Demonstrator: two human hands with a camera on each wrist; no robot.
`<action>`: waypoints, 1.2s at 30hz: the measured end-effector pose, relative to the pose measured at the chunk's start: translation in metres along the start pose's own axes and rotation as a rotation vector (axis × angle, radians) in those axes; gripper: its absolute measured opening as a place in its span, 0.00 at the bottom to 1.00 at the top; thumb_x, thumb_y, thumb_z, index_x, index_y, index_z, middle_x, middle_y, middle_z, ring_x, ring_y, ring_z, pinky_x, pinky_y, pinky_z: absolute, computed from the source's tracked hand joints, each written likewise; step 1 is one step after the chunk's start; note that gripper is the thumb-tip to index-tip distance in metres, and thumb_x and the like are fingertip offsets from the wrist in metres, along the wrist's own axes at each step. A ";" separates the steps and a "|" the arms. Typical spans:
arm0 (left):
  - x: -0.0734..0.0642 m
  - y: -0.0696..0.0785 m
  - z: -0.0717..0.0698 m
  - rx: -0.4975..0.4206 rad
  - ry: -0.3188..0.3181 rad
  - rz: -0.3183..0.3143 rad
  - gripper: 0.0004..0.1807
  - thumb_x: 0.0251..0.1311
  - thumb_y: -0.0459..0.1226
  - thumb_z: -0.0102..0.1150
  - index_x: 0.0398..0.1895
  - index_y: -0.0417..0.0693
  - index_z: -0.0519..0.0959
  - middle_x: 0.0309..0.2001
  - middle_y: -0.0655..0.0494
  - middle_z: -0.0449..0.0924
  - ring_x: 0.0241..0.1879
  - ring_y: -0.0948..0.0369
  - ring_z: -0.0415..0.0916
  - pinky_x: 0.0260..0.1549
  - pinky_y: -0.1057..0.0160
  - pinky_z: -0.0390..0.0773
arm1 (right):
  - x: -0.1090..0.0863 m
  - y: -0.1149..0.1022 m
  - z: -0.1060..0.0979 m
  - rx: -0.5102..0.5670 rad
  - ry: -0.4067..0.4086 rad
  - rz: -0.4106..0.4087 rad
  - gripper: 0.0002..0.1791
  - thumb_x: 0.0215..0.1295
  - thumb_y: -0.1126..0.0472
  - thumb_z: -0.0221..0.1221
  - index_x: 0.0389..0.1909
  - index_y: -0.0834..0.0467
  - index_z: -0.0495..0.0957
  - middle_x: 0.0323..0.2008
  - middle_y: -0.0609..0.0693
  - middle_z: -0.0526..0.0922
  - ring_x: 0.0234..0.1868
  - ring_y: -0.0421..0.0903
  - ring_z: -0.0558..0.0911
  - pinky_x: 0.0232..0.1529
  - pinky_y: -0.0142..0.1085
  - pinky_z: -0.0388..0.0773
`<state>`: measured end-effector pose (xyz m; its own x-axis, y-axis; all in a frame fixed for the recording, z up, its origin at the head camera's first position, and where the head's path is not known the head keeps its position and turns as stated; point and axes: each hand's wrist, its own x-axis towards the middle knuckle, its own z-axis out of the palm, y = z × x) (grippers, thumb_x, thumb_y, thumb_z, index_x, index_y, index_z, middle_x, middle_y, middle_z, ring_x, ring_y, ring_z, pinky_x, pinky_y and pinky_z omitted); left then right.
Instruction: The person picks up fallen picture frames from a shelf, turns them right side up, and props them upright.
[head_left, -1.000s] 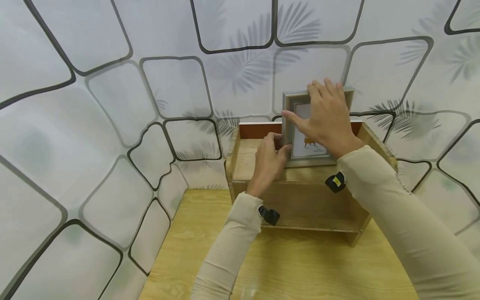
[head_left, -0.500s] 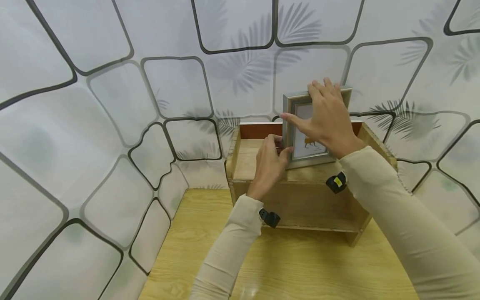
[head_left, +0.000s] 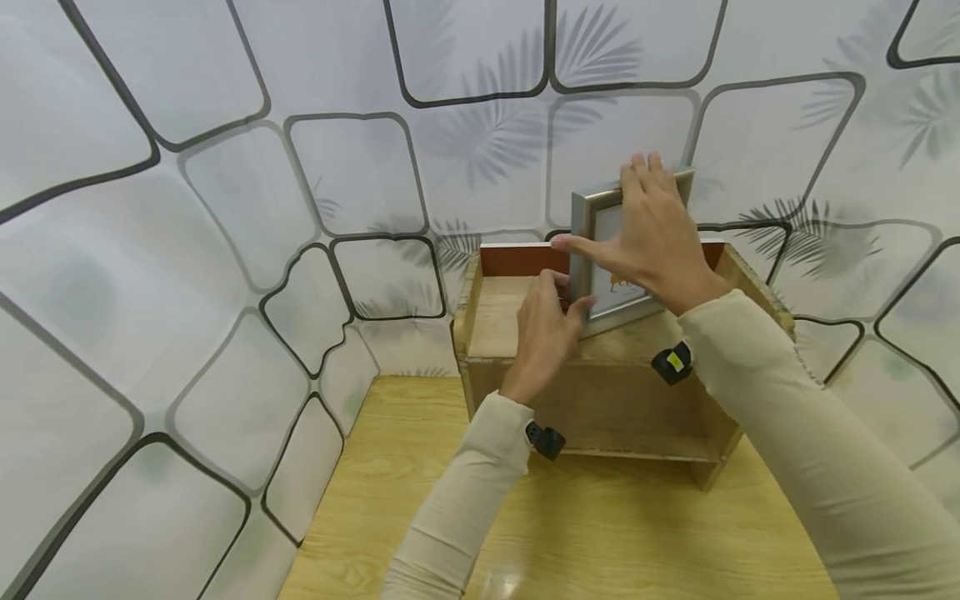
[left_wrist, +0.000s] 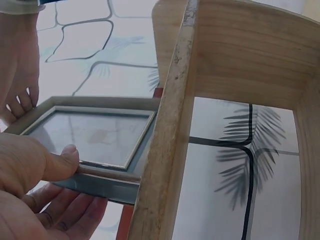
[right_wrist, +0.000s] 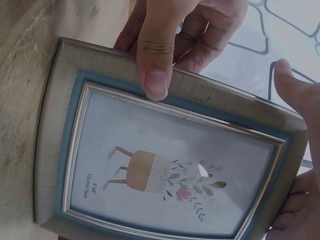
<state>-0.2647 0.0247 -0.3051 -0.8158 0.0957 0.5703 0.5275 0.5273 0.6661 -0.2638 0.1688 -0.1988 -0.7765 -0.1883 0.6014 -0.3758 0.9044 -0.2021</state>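
Observation:
A silver-grey picture frame [head_left: 617,250] with a blue-grey inner border stands upright on the top board of a small wooden shelf [head_left: 487,321], turned at an angle. Its print [right_wrist: 145,172] shows a legged planter with flowers. My left hand [head_left: 546,329] pinches the frame's left edge, with the thumb [right_wrist: 156,82] on the front and the other fingers [left_wrist: 82,212] behind. My right hand [head_left: 652,237] holds the top edge, its fingers laid over it. The right thumb [right_wrist: 286,82] points left, past the frame's corner, and part of the print is hidden behind this hand.
The shelf has raised side panels [head_left: 753,287], a reddish back strip [head_left: 513,261] and an open lower compartment [head_left: 622,408]. It stands on a yellow wood-grain tabletop [head_left: 405,450]. A patterned wall covering [head_left: 480,167] rises behind and to the left.
The frame has turned, its right side swinging back and its left side edge showing more. My left hand has shifted slightly right with it; the right hand has stayed on top.

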 end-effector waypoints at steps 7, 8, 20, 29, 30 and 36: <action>-0.004 0.005 0.008 0.009 0.039 0.028 0.20 0.63 0.42 0.69 0.48 0.38 0.75 0.37 0.50 0.76 0.37 0.57 0.75 0.38 0.61 0.74 | -0.001 0.001 -0.001 -0.020 -0.024 0.003 0.69 0.53 0.29 0.67 0.74 0.78 0.49 0.75 0.75 0.48 0.79 0.66 0.44 0.77 0.50 0.38; -0.005 0.006 0.009 0.010 0.041 0.028 0.20 0.63 0.42 0.69 0.48 0.39 0.75 0.37 0.50 0.76 0.36 0.58 0.74 0.38 0.62 0.74 | -0.002 0.001 -0.001 -0.022 -0.024 0.003 0.69 0.53 0.29 0.68 0.74 0.78 0.49 0.75 0.75 0.48 0.78 0.66 0.45 0.77 0.50 0.39; -0.010 0.014 0.016 0.008 0.072 0.034 0.17 0.61 0.41 0.72 0.42 0.41 0.75 0.37 0.52 0.79 0.36 0.61 0.77 0.37 0.68 0.75 | -0.004 0.006 -0.003 0.012 -0.048 -0.001 0.68 0.53 0.36 0.71 0.74 0.78 0.45 0.76 0.75 0.44 0.78 0.67 0.45 0.76 0.54 0.44; -0.011 0.015 0.021 0.035 0.102 0.061 0.17 0.60 0.43 0.73 0.39 0.42 0.75 0.34 0.52 0.79 0.34 0.61 0.76 0.35 0.67 0.74 | -0.002 0.011 -0.011 0.093 -0.121 -0.004 0.67 0.55 0.39 0.72 0.76 0.75 0.43 0.77 0.72 0.43 0.79 0.65 0.43 0.74 0.59 0.47; -0.011 0.016 0.021 0.037 0.107 0.066 0.17 0.60 0.43 0.73 0.38 0.42 0.75 0.34 0.52 0.78 0.33 0.61 0.76 0.34 0.66 0.74 | -0.002 0.011 -0.012 0.100 -0.124 -0.009 0.67 0.55 0.39 0.72 0.76 0.75 0.43 0.77 0.73 0.43 0.79 0.65 0.44 0.74 0.59 0.48; -0.012 0.018 0.026 0.056 0.128 0.086 0.17 0.59 0.42 0.74 0.37 0.44 0.76 0.32 0.54 0.78 0.31 0.62 0.75 0.33 0.67 0.73 | 0.000 0.017 -0.017 0.144 -0.102 -0.040 0.64 0.50 0.44 0.76 0.76 0.73 0.51 0.75 0.73 0.54 0.75 0.70 0.55 0.70 0.62 0.57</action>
<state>-0.2518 0.0547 -0.3124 -0.7295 0.0355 0.6830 0.5770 0.5682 0.5867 -0.2614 0.1911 -0.1895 -0.8043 -0.2675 0.5306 -0.4700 0.8328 -0.2925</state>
